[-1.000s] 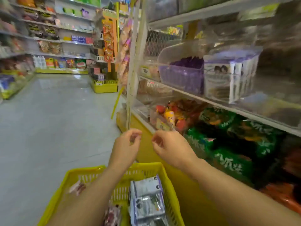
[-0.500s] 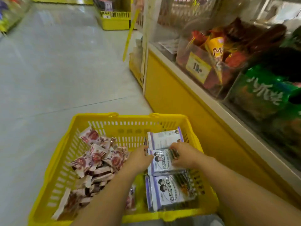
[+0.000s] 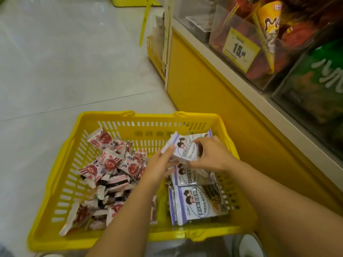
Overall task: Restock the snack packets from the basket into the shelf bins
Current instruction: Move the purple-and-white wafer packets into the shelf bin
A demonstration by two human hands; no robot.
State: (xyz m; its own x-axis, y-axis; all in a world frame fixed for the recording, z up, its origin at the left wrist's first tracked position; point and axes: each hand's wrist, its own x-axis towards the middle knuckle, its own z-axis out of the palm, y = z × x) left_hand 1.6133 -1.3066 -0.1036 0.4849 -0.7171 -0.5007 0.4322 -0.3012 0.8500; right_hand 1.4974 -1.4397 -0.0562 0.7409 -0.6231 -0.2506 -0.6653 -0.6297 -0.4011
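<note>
hold: purple packets (image 3: pixel 185 148) are gripped at both ends by left hand (image 3: pixel 162 164) and right hand (image 3: pixel 213 156) above basket (image 3: pixel 148 118) | feel: thought light, soft, slippery; best held by the ends

A pale grey tiled floor (image 3: pixel 55 62) fills the left side, crossed by a thin joint line. A yellow price tag (image 3: pixel 240 50) reads 15, above the unit's yellow base panel (image 3: pixel 213 93). A yellow strip (image 3: pixel 144 21) leans near its far corner.
</note>
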